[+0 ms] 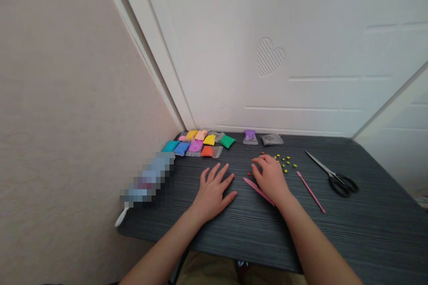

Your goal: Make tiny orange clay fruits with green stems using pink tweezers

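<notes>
My left hand (214,189) lies flat on the dark striped table (368,227), fingers spread, holding nothing. My right hand (270,178) rests palm down beside it, fingers curled loosely with the tips on the table. A flat pink modelling tool (254,187) lies partly under that hand. A tiny red clay bit (248,173) sits just left of its fingers. Several small yellow and green clay bits (285,162) lie scattered to its right.
Several coloured clay packets (197,143) lie at the table's back left, with a purple packet (250,136) and a grey packet (271,139) further right. A thin pink stick (310,192) and black scissors (336,177) lie on the right. A blurred object (149,180) sits at the left edge.
</notes>
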Demonstrator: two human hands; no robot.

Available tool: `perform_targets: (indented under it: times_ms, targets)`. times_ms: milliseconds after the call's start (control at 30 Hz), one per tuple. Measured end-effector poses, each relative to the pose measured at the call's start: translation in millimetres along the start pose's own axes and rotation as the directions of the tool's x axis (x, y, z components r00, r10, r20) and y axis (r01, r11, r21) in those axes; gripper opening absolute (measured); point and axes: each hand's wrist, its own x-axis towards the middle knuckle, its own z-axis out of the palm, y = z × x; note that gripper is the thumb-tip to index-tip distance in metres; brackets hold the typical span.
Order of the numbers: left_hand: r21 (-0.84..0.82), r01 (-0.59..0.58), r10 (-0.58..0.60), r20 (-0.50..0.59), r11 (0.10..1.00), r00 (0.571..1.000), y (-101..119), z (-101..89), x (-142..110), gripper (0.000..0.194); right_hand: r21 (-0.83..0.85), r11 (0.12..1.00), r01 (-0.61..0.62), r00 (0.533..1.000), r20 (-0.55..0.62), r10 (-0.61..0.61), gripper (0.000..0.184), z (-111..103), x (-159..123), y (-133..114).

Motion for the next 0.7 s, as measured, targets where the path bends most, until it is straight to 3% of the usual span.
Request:
perform_targets:
  times_ms: [200, 467, 700]
  targets:
    - [0.008, -0.038, 0.038, 0.013, 0.999, 0.999, 4.8, 2.9, 11.3, 0.046, -0.002, 1.000, 0.007, 1.000, 0.003, -0.007, 0.023, 1.5, 0.2, 3.2]
    - [0.011, -0.023, 0.023, 0.039, 1.000, 0.999, 4.3, -3.2, 0.8, 0.047, 0.019, 1.000, 0.012, 1.000, 0.022, -0.012, 0.024, 0.0, 0.9, 0.8]
    - [-0.028, -0.015, 0.016, 0.025, 1.000, 1.000, -0.9, 5.9, 14.8, 0.050, -0.007, 1.000, -0.016, 1.000, 0.022, 0.016, 0.024, -2.4, 0.9, 1.3]
